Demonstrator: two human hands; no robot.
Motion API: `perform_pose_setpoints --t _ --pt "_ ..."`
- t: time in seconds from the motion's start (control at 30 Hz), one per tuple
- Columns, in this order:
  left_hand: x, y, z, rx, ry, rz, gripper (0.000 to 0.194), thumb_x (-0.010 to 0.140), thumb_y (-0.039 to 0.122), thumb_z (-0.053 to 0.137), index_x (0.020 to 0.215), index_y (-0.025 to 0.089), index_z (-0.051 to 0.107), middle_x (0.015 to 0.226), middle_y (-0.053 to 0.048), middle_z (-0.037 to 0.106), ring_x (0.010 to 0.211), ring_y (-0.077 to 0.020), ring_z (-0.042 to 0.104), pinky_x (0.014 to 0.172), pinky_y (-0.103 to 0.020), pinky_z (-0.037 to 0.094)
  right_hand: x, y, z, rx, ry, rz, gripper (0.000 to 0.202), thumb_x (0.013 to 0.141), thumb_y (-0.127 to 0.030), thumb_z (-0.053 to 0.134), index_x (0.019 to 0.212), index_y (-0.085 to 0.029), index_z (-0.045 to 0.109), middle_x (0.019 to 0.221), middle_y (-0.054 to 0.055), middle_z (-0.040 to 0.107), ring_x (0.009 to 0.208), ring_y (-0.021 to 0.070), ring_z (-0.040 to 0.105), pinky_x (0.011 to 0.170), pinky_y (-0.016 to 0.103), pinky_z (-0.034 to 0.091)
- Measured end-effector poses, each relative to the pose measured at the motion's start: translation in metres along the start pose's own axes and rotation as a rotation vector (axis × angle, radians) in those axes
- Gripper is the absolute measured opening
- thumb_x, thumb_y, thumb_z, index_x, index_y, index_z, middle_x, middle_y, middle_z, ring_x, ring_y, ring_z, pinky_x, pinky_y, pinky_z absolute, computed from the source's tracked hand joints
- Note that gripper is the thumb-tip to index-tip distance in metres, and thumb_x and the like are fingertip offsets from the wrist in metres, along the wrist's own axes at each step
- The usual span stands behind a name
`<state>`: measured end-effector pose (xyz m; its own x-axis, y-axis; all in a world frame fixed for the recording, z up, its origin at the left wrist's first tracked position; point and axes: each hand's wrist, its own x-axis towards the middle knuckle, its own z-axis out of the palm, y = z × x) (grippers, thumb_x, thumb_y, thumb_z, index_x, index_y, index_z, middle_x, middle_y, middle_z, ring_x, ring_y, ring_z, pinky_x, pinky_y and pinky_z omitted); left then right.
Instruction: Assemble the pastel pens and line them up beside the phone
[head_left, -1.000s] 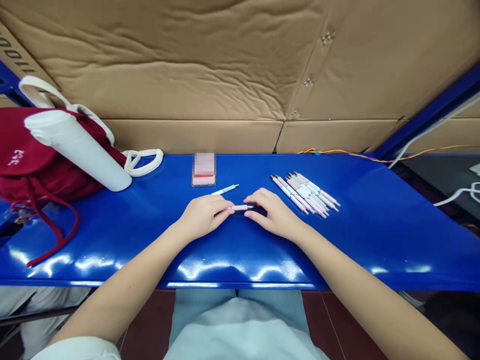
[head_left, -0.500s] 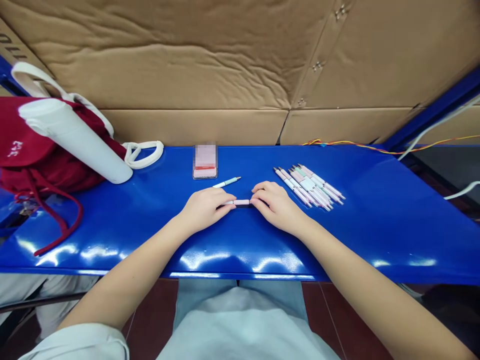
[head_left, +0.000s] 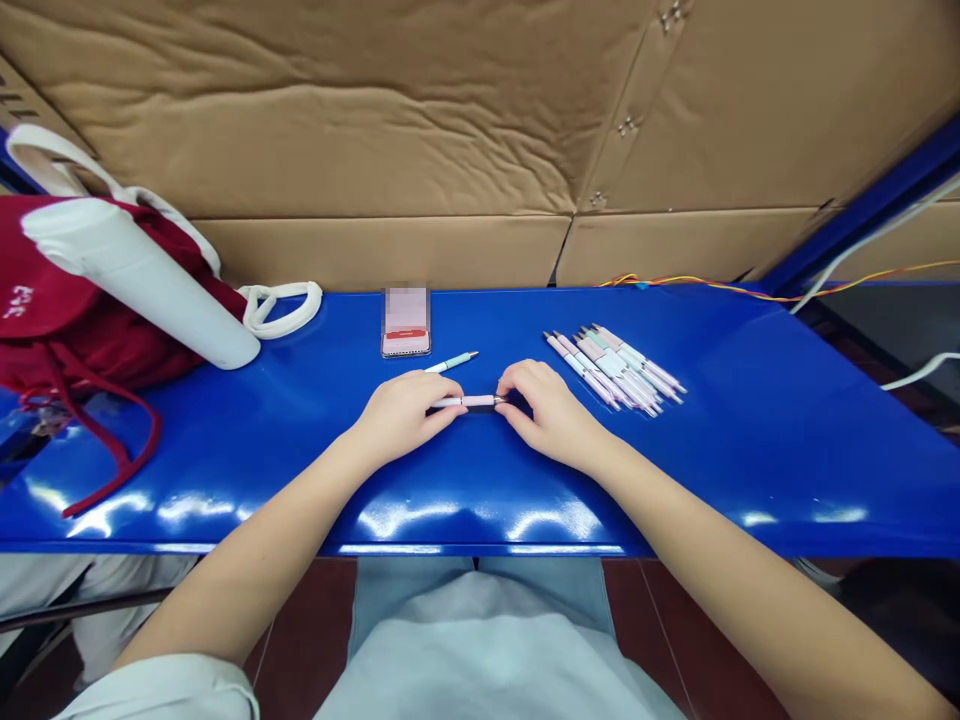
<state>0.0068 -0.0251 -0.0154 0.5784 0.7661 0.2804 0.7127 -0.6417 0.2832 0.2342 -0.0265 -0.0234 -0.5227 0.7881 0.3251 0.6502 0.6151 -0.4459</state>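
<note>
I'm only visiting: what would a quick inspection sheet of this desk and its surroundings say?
Surface: glossy blue tabletop, light reflections near the front edge.
Pens: pink-and-white pen in hand; teal-and-white pen beyond the left hand; pen pile at right.
Clutter: phone-like item; white cylinder against a red bag.
Hands: left grips the pen; right hand at its tip, contact unclear.
Cables: yellow-red wires, back right; white cable at right.
Surroundings: cardboard behind.
</note>
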Motion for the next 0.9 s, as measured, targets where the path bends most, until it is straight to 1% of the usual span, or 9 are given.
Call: perform_pose_setpoints --t 0.07,0.17,0.23,0.3,0.47,0.67,0.77,0.9 --pt "0.0 0.0 0.0 0.005 -0.004 0.0 0.02 0.089 0.036 0.049 0.095 0.023 0.064 0.092 0.001 0.068 0.085 -0.0163 0.06 0.072 -0.027 0.044 0.0 0.0 0.0 0.008 0.006 0.002 0.014 0.087 -0.028 0.051 0.096 -0.018 0.058 0.102 0.01 0.059 0.096 0.0238 0.05 0.084 0.039 0.039" --pt "0.0 0.0 0.0 0.002 -0.002 0.007 0.022 0.089 0.037 0.048 0.094 0.023 0.064 0.093 0.0 0.068 0.086 -0.0165 0.061 0.074 -0.027 0.045 0.0 0.001 0.001 0.002 -0.004 0.005 0.015 0.09 -0.027 0.046 0.089 -0.019 0.059 0.101 0.009 0.06 0.096 0.0232 0.051 0.085 0.04 0.038" --pt "0.0 -0.001 0.001 -0.004 0.0 0.012 0.022 0.089 0.037 0.048 0.094 0.023 0.064 0.093 0.0 0.068 0.086 -0.0165 0.061 0.074 -0.027 0.045 0.0 0.001 0.001 -0.002 -0.003 0.005 0.011 0.088 -0.024 0.048 0.086 -0.019 0.058 0.097 0.009 0.06 0.094 0.0229 0.051 0.084 0.039 0.038" --pt "0.0 -0.001 0.001 -0.009 0.0 0.009 0.023 0.089 0.036 0.047 0.093 0.022 0.065 0.093 -0.001 0.068 0.085 -0.0163 0.061 0.073 -0.027 0.045 0.0 0.001 0.0 -0.003 0.011 0.001 0.007 0.086 -0.023 0.052 0.089 -0.019 0.057 0.095 0.008 0.06 0.092 0.0232 0.051 0.082 0.039 0.039" --pt "0.0 0.0 0.001 -0.02 0.011 0.002 0.023 0.089 0.037 0.048 0.093 0.023 0.065 0.092 0.0 0.067 0.084 -0.0161 0.061 0.072 -0.026 0.045 0.0 -0.001 -0.002 -0.002 0.026 -0.009 0.01 0.087 -0.024 0.052 0.092 -0.018 0.057 0.094 0.008 0.061 0.091 0.0227 0.051 0.081 0.037 0.038" --pt "0.0 -0.001 0.0 -0.017 -0.006 -0.018 0.023 0.089 0.038 0.048 0.094 0.023 0.065 0.092 -0.001 0.067 0.084 -0.0163 0.061 0.07 -0.026 0.045 0.0 0.001 -0.003 -0.034 -0.044 0.004 0.013 0.088 -0.024 0.05 0.092 -0.019 0.061 0.09 0.007 0.064 0.085 0.0212 0.053 0.078 0.035 0.037" --pt "0.0 -0.001 -0.002 0.001 -0.016 -0.038 0.024 0.088 0.038 0.048 0.093 0.023 0.066 0.093 -0.001 0.068 0.085 -0.0174 0.06 0.071 -0.027 0.044 0.0 0.004 -0.005 -0.041 -0.038 0.015 0.013 0.087 -0.025 0.051 0.091 -0.018 0.062 0.086 0.007 0.064 0.082 0.021 0.054 0.076 0.035 0.037" --pt "0.001 -0.003 -0.005 0.05 -0.056 -0.035 0.024 0.087 0.038 0.049 0.089 0.022 0.067 0.089 -0.002 0.069 0.083 -0.0196 0.059 0.075 -0.033 0.041 0.0 0.009 -0.007 -0.054 -0.003 0.035 0.013 0.086 -0.024 0.052 0.09 -0.018 0.062 0.085 0.007 0.064 0.08 0.0212 0.054 0.075 0.035 0.038"
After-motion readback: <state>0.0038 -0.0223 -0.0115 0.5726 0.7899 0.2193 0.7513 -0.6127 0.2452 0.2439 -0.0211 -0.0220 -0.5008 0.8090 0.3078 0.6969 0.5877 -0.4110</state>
